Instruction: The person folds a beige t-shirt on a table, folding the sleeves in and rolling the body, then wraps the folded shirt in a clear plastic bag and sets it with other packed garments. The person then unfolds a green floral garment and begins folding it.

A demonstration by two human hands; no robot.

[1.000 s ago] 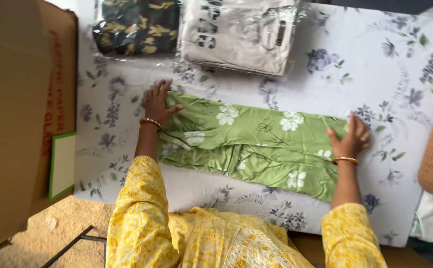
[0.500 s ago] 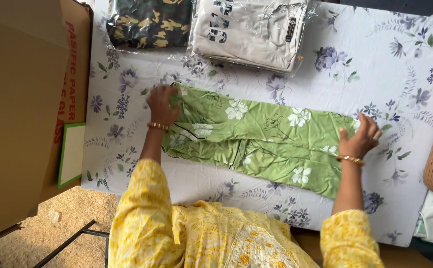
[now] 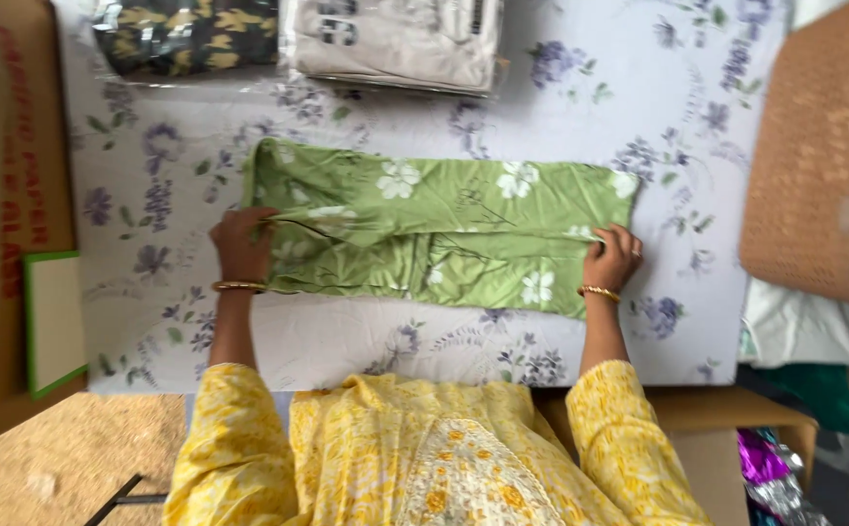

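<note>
Cloth: we are folding the green floral cloth (image 3: 444, 229) at the middle of the table (image 3: 366, 341); it is narrower than a second ago.
Left hand (image 3: 242, 244): fingers pinching the left end.
Right hand (image 3: 611, 258): fingers curled, gripping the right end's fold.
Far edge: two packed garments (image 3: 395, 39) are lying there.

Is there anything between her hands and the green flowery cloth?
Nothing visible. The left hand grips the green floral cloth at its left end and the right hand pinches its right end, both touching it directly.
</note>
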